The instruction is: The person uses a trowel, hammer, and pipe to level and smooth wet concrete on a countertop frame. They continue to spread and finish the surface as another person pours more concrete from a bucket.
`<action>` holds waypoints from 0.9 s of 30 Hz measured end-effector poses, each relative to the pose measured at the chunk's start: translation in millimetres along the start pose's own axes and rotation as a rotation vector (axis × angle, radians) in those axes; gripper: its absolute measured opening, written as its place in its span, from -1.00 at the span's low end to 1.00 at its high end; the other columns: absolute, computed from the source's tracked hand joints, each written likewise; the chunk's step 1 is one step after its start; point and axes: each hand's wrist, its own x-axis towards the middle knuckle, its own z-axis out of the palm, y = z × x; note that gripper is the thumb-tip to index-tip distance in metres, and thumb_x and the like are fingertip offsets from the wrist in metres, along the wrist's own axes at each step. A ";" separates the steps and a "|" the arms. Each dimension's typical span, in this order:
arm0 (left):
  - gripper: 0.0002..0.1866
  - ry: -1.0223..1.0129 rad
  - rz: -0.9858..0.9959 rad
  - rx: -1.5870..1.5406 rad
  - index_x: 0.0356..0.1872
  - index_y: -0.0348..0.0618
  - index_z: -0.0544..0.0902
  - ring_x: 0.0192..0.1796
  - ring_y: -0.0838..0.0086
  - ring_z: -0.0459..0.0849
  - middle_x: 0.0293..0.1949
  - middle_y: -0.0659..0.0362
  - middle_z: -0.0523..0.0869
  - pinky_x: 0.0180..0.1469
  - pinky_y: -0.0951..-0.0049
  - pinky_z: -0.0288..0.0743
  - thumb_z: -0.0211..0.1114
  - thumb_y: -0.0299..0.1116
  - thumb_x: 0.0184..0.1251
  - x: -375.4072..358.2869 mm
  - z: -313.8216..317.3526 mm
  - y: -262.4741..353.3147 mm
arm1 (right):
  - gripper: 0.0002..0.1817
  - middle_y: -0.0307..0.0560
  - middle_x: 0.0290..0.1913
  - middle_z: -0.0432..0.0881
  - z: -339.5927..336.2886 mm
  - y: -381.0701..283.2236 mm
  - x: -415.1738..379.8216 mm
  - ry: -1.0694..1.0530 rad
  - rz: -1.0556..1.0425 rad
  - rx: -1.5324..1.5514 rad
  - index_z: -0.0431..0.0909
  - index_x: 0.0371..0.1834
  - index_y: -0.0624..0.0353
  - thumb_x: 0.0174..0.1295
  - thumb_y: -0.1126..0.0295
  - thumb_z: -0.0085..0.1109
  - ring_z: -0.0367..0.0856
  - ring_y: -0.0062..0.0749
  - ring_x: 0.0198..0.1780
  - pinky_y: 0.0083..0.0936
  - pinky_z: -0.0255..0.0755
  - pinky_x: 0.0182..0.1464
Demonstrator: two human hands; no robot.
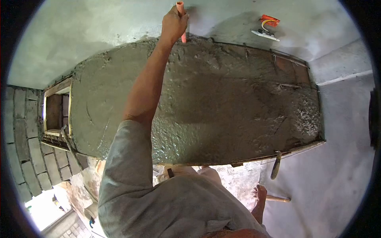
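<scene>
The orange pipe point(181, 16) stands upright at the far edge of the wet concrete slab point(206, 103) — the left hand point(174, 22) is closed around it, arm stretched across the slab. The right hand point(260, 193) hangs low beside a wooden handle point(278, 198) — its grip cannot be told.

pipe point(181, 20) behind wet slab point(222, 103), opening point(57, 111) left

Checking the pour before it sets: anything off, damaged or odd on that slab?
The wet concrete slab looks uneven: lumpy and ridged in the middle and right, smoother at left. At the right end, brick shows uncovered. A framed opening sits unfilled at the left end. The left hand grips an orange pipe at the far edge.
</scene>
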 end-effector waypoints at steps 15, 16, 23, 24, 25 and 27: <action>-0.71 -0.138 -0.019 0.031 -0.17 -0.30 0.51 -0.23 0.01 0.68 -0.35 -0.09 0.67 -0.16 0.17 0.52 0.24 -0.26 0.27 -17.3 -6.8 -2.1 | -0.63 -0.06 -0.35 0.67 23.9 76.3 -55.3 -0.003 0.256 0.083 0.52 -0.01 0.21 0.30 0.15 0.16 0.58 -0.40 -0.52 -0.43 0.45 -0.65; -0.71 -0.104 -0.049 -0.012 -0.18 -0.31 0.51 -0.24 0.02 0.68 -0.36 -0.08 0.67 -0.16 0.18 0.52 0.24 -0.26 0.27 -19.3 -7.6 1.5 | -0.63 -0.06 -0.35 0.67 25.1 83.7 -57.6 -0.003 0.264 0.090 0.52 -0.01 0.21 0.30 0.15 0.16 0.58 -0.40 -0.52 -0.43 0.45 -0.65; -0.75 0.057 -0.042 -0.274 -0.23 -0.24 0.54 -0.29 0.35 0.64 -0.35 0.08 0.66 -0.18 0.32 0.49 0.29 -0.27 0.22 -11.5 25.8 19.9 | -0.69 -0.10 -0.40 0.62 22.0 62.1 -59.2 -0.032 0.294 0.096 0.52 -0.05 0.21 0.32 0.22 0.11 0.48 -0.46 -0.59 -0.48 0.38 -0.68; -0.77 0.064 -0.013 -0.290 -0.24 -0.23 0.54 -0.29 0.35 0.64 -0.35 0.08 0.67 -0.19 0.32 0.50 0.29 -0.29 0.21 -12.0 35.9 20.6 | -0.67 -0.08 -0.36 0.64 19.3 62.1 -53.3 -0.013 0.269 0.114 0.52 -0.03 0.22 0.31 0.20 0.11 0.52 -0.43 -0.55 -0.45 0.39 -0.67; -0.78 0.011 -0.071 -0.252 -0.25 -0.22 0.55 -0.28 0.35 0.65 -0.35 0.08 0.67 -0.20 0.32 0.50 0.29 -0.30 0.22 -17.2 43.8 21.1 | -0.65 -0.06 -0.33 0.66 16.2 61.0 -45.4 -0.002 0.224 0.092 0.52 -0.02 0.22 0.30 0.18 0.12 0.54 -0.40 -0.53 -0.42 0.41 -0.66; -0.78 -0.004 -0.059 -0.251 -0.25 -0.22 0.55 -0.27 0.34 0.65 -0.35 0.07 0.67 -0.20 0.31 0.50 0.30 -0.29 0.22 -21.7 47.6 17.3 | -0.58 -0.02 -0.26 0.69 6.5 58.5 -26.9 0.013 0.186 0.062 0.50 0.05 0.21 0.28 0.13 0.13 0.59 -0.33 -0.49 -0.34 0.47 -0.63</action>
